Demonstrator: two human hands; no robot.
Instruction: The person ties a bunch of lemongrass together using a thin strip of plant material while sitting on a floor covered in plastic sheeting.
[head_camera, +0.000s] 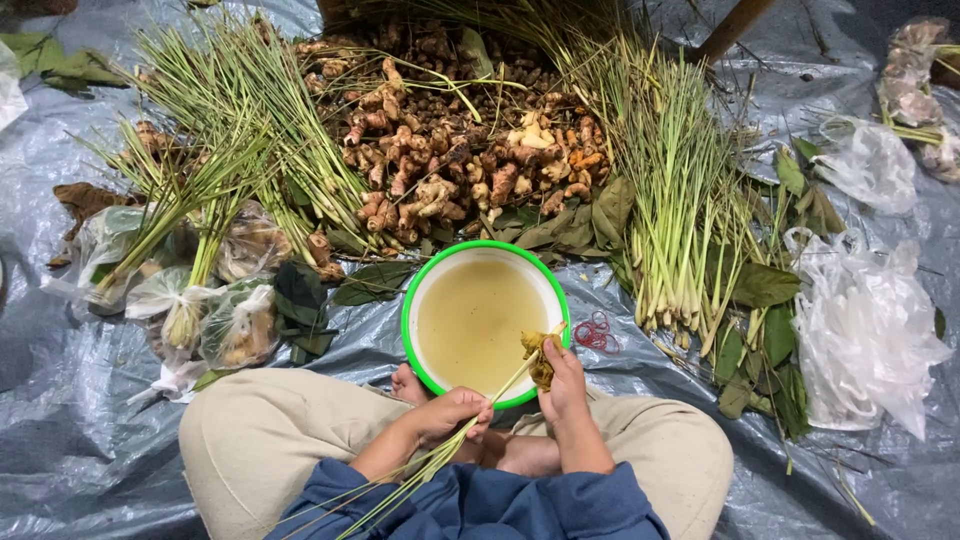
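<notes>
Low in the frame, the left hand (452, 412) grips a lemongrass stalk (497, 392) slanting up-right toward the root piece (540, 358) pinched by the right hand (565, 385), over the bowl (420, 300).

bowl (486, 250) before knees | roots (450, 150) behind bowl | bags (865, 330) right

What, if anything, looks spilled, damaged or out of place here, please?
Nothing stands out: the green-rimmed bowl sits upright with its liquid inside, and the roots and lemongrass lie heaped on the plastic sheet.
</notes>
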